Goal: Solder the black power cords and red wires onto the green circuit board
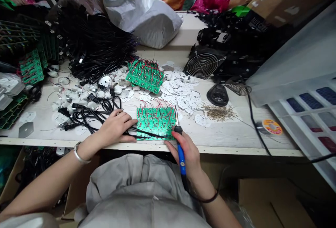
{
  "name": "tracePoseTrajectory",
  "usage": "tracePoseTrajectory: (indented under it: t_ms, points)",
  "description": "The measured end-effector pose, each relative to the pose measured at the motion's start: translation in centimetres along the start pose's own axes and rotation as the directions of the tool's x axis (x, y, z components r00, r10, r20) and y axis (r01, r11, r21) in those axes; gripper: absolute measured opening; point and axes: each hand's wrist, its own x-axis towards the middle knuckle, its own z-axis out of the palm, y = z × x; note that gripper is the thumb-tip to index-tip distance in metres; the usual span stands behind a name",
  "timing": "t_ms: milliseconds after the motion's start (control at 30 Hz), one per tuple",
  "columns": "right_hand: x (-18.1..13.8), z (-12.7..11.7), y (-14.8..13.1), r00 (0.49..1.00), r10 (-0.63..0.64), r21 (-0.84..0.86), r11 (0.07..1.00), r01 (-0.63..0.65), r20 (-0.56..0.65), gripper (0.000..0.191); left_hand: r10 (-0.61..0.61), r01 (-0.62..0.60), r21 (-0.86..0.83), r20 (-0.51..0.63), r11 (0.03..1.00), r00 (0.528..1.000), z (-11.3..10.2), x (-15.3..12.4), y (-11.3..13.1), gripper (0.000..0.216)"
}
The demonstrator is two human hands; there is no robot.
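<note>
A green circuit board panel point(154, 121) with thin red wires lies at the table's front edge before me. My left hand point(118, 126) is closed around black power cables point(151, 134), beside the board's left edge. Those cables run from my fingers across the lower part of the board. In my right hand point(187, 151) is a soldering iron point(181, 158) with a blue handle, its tip pointing up and away beside the board's right edge. Another stack of green circuit boards point(145, 76) with red wires rests farther back.
White round plates point(181, 93) are piled behind the board. A heap of black cables point(97, 46) lies back left. On the right are a metal fan grille point(202, 64), a black sponge dish point(217, 95), a solder spool point(271, 127) and a drawer cabinet point(294, 91). Other people stand across the table.
</note>
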Motion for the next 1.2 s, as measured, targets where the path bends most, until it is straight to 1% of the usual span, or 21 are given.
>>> tracePoseTrajectory:
  t_ms: [100, 200, 333, 400, 467, 500, 567, 667, 767, 833, 933, 1000, 1067, 1133, 1200]
  points:
    - [0.0, 0.3, -0.6, 0.998, 0.049, -0.079, 0.996, -0.052, -0.038, 0.037, 0.024, -0.024, -0.004, -0.020, 1.000, 1.000, 0.0, 0.9, -0.5, 0.048]
    - [0.0, 0.5, -0.8, 0.997, 0.065, -0.075, 0.995, -0.069, -0.047, 0.038, 0.056, -0.057, -0.027, -0.053, 0.998, 0.997, 0.0, 0.4, 0.0, 0.040]
    - [0.0, 0.7, -0.7, 0.996, 0.073, -0.043, 0.996, -0.075, -0.055, 0.037, 0.037, -0.045, -0.071, -0.114, 0.996, 0.993, 0.4, -0.6, 0.4, 0.046]
    - [0.0, 0.8, -0.6, 0.995, 0.079, -0.040, 0.996, -0.081, -0.060, 0.034, 0.003, -0.021, -0.110, -0.155, 0.994, 0.988, 0.4, -0.1, 0.0, 0.040]
    - [0.0, 0.8, -0.5, 0.994, 0.079, -0.043, 0.996, -0.083, -0.069, 0.033, 0.002, -0.021, -0.111, -0.173, 0.994, 0.985, 0.1, 1.2, -0.5, 0.029]
    - [0.0, 0.9, -0.5, 0.994, 0.078, -0.048, 0.995, -0.082, -0.074, 0.033, 0.024, -0.040, -0.089, -0.164, 0.995, 0.986, -0.1, 2.0, -0.8, 0.027]
    - [0.0, 0.9, -0.5, 0.994, 0.080, -0.066, 0.994, -0.085, -0.073, 0.031, 0.100, -0.104, -0.036, -0.107, 0.994, 0.989, -0.6, 3.7, -1.2, 0.024]
    - [0.1, 0.8, -0.6, 0.994, 0.089, -0.094, 0.991, -0.095, -0.064, 0.028, 0.202, -0.202, -0.019, -0.019, 0.979, 0.979, -1.3, 5.6, -1.6, 0.017]
    - [0.2, 0.7, -0.7, 0.993, 0.095, -0.116, 0.988, -0.103, -0.071, 0.025, 0.280, -0.279, 0.041, -0.015, 0.959, 0.960, -1.6, 6.6, -1.7, 0.015]
    - [0.3, 0.7, -0.7, 0.993, 0.086, -0.126, 0.987, -0.096, -0.083, 0.024, 0.370, -0.364, 0.152, -0.013, 0.919, 0.929, -1.9, 7.1, -1.6, 0.013]
    - [0.4, 0.7, -0.7, 0.993, 0.072, -0.125, 0.989, -0.083, -0.088, 0.025, 0.541, -0.534, 0.285, 0.059, 0.796, 0.839, -2.2, 7.9, -0.7, 0.017]
    - [0.3, 0.7, -0.6, 0.993, 0.081, -0.116, 0.989, -0.090, -0.082, 0.026, 0.617, -0.620, 0.309, 0.121, 0.721, 0.778, -2.3, 8.4, 0.2, 0.020]
    - [0.3, 0.8, -0.6, 0.993, 0.092, -0.112, 0.989, -0.100, -0.080, 0.026, 0.666, -0.680, 0.307, 0.166, 0.666, 0.727, -2.3, 8.8, 0.8, 0.022]
    - [0.3, 0.8, -0.6, 0.991, 0.103, -0.109, 0.988, -0.112, -0.083, 0.026, 0.711, -0.724, 0.292, 0.170, 0.625, 0.682, -2.3, 9.1, 1.1, 0.024]
    - [0.3, 0.8, -0.6, 0.990, 0.118, -0.100, 0.987, -0.126, -0.081, 0.027, 0.739, -0.742, 0.275, 0.136, 0.611, 0.660, -2.5, 9.3, 0.9, 0.024]
